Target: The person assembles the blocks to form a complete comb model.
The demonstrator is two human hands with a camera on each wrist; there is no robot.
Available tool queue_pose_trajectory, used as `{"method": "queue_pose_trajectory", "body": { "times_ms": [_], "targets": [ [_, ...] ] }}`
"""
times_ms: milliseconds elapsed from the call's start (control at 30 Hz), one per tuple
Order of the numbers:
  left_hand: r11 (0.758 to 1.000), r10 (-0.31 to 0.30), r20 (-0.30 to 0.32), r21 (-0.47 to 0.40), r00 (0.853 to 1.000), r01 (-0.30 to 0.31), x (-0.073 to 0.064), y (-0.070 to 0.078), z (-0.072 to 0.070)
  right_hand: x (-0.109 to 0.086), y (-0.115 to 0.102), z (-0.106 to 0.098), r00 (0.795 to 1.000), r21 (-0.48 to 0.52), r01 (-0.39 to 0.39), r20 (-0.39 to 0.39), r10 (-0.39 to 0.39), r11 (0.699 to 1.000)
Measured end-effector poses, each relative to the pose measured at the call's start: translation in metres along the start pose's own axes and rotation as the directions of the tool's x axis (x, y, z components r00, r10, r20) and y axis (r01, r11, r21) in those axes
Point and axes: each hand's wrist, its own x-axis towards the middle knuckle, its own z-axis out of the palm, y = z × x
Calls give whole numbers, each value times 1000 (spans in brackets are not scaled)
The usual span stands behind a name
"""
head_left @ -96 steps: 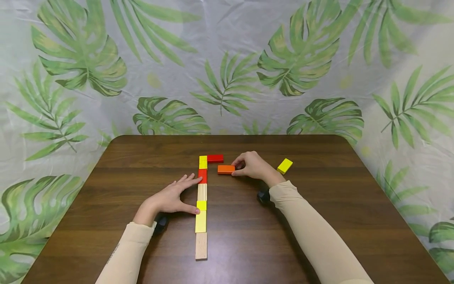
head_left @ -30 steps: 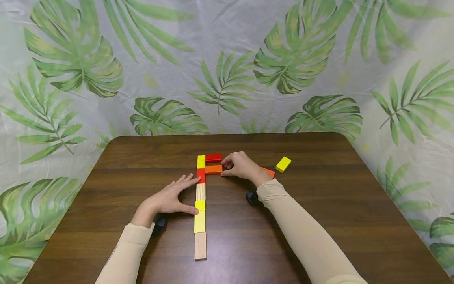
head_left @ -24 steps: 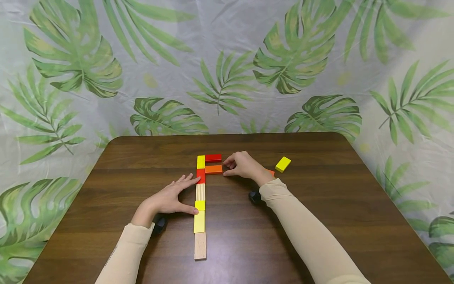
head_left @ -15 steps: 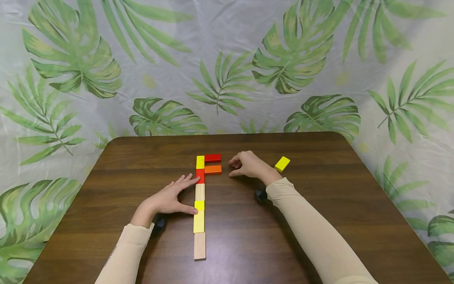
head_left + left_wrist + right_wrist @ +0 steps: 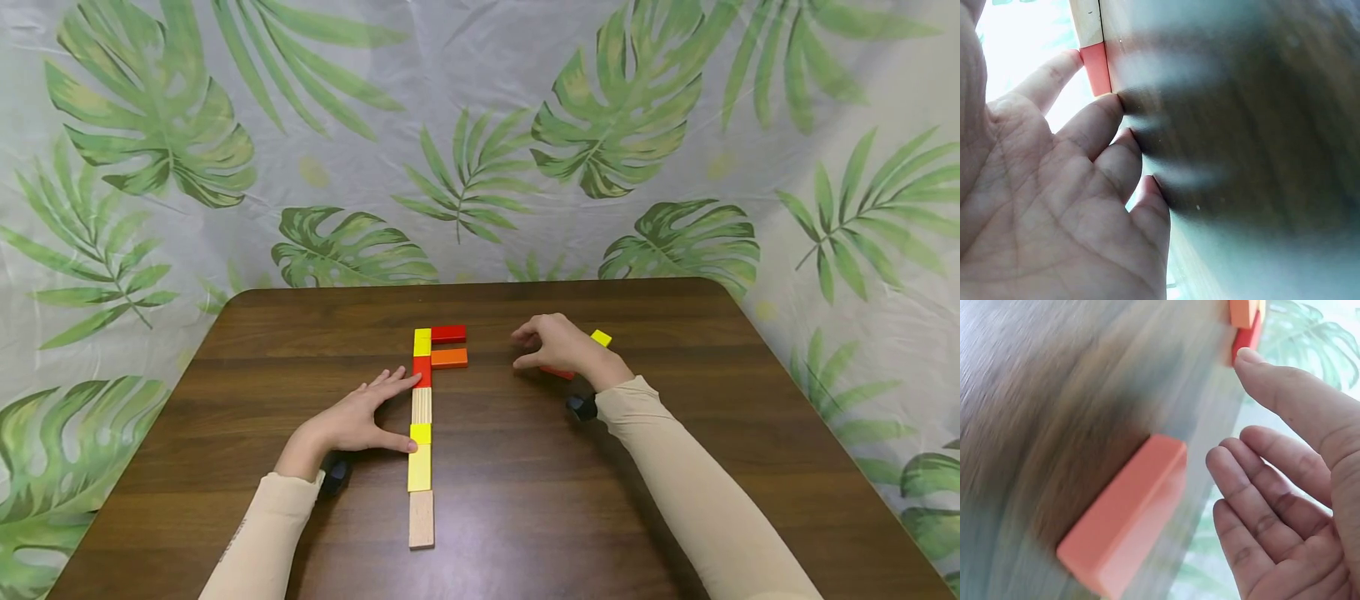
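Note:
My left hand (image 5: 352, 421) lies spread beside a column of wooden blocks in the head view. Its index fingertip touches a red block (image 5: 423, 367) and its thumb tip touches a long yellow block (image 5: 420, 471). In the left wrist view the red block (image 5: 1096, 69) shows at that fingertip. From the column's upper end, a second red block (image 5: 448, 334) and an orange block (image 5: 449, 358) point right, a gap between them. Holding nothing, my right hand (image 5: 566, 346) hovers with loosely bent fingers over a loose orange-red block (image 5: 1129, 512), which it partly hides in the head view.
A yellow block (image 5: 601, 337) lies beyond my right wrist, partly covered by it. The column also has a yellow block (image 5: 422, 342) at its far end, a striped wood block (image 5: 422, 406), a small yellow one (image 5: 421, 433) and a plain wood block (image 5: 422, 518) nearest.
The orange block was slid left against the column's red block and let go. My right hand has since drawn back to the right, over the loose block. The left hand stays put.

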Motion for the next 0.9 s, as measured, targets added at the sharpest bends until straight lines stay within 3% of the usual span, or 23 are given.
{"method": "queue_pose_trajectory", "body": {
  "times_ms": [433,900],
  "targets": [
    [1000,4,2,-2,1000,-4,0,0,0,-29,16,-14,999,2,-48,-24,48,999],
    [1000,-2,6,0,1000,2,1,0,0,-52,38,-12,991,35,-131,-36,132,991]
  ]
}}
